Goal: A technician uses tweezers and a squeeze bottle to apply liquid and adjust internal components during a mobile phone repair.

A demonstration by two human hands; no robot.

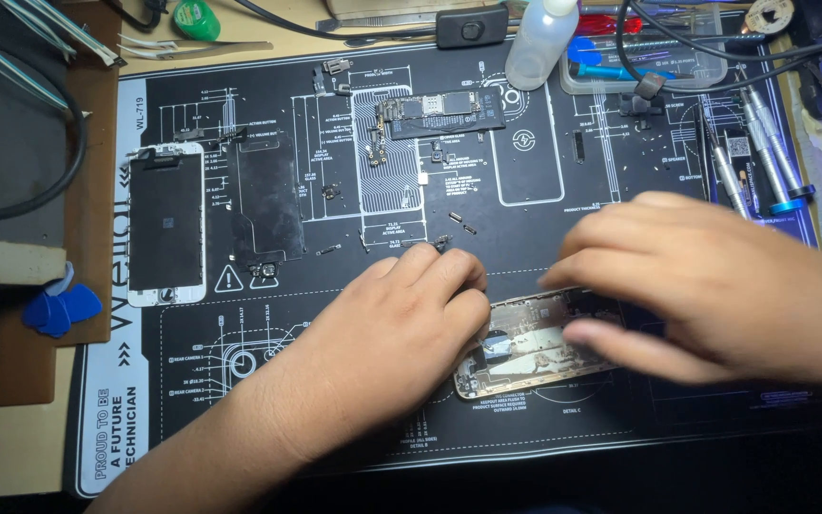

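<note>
- A black repair mat (pixel 544 171) printed with white outlines covers most of the tan tabletop (pixel 2 457).
- The opened phone housing (pixel 525 347) lies on the mat's near part, between both hands.
- The left hand (pixel 401 324) rests on the housing's left end, fingers curled and pressing down on it.
- The right hand (pixel 706 281) covers its right end; fingers loosely bent, grip unclear.
- A detached screen panel (pixel 166 224), a circuit board (pixel 444 109) and small screws lie farther back on the mat.
- A clear squeeze bottle (pixel 539 43), screwdrivers (pixel 763 152) and blue picks (pixel 59 309) sit around the edges.
</note>
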